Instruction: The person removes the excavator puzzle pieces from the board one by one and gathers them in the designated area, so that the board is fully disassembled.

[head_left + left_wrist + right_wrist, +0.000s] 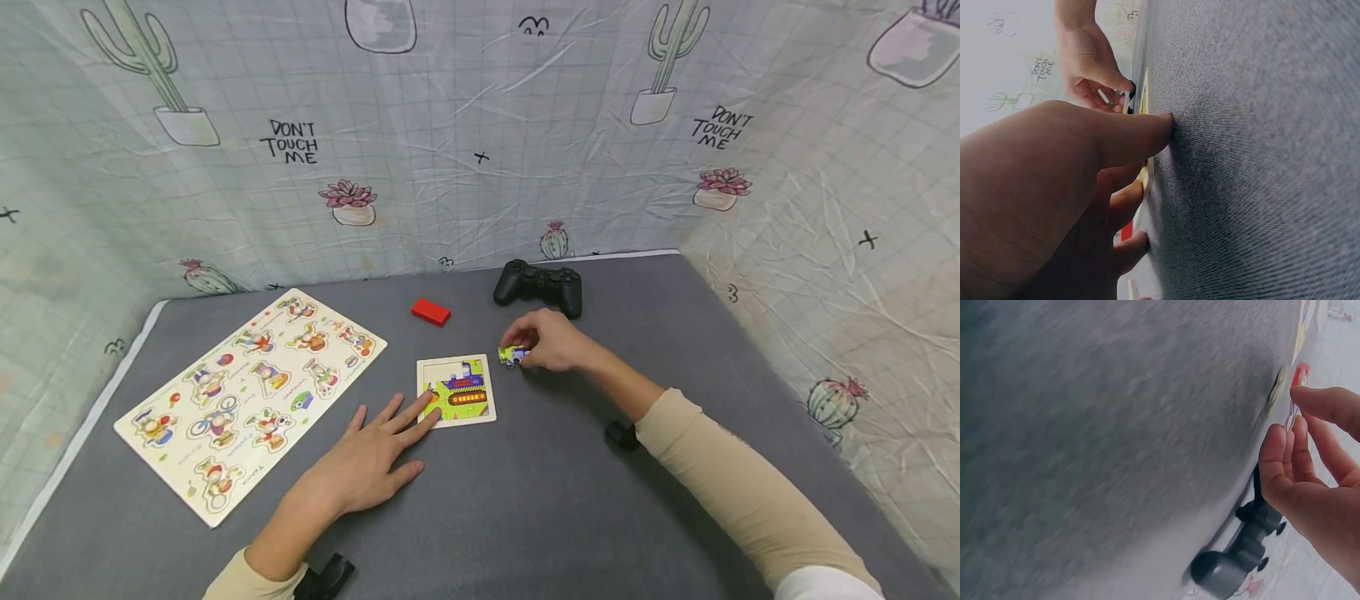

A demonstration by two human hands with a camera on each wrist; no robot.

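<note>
A small square jigsaw puzzle (467, 410) in a pale wooden frame shows a purple and orange tracked vehicle on green; bare wood shows at its upper left. My left hand (369, 460) lies with fingers spread, two fingertips on the puzzle's left part. In the left wrist view the left thumb (1138, 134) touches the grey cloth. My right hand (551, 340) pinches a green and purple puzzle piece (513, 356) just right of the frame. In the right wrist view that puzzle piece (1292, 417) stands edge-on between thumb and fingers.
A large wooden board (251, 400) with several cartoon animal figures lies at the left. Behind the puzzle sits a red block (431, 312). A black game controller (538, 285) rests just beyond my right hand. Printed cloth (480, 208) hangs behind the table.
</note>
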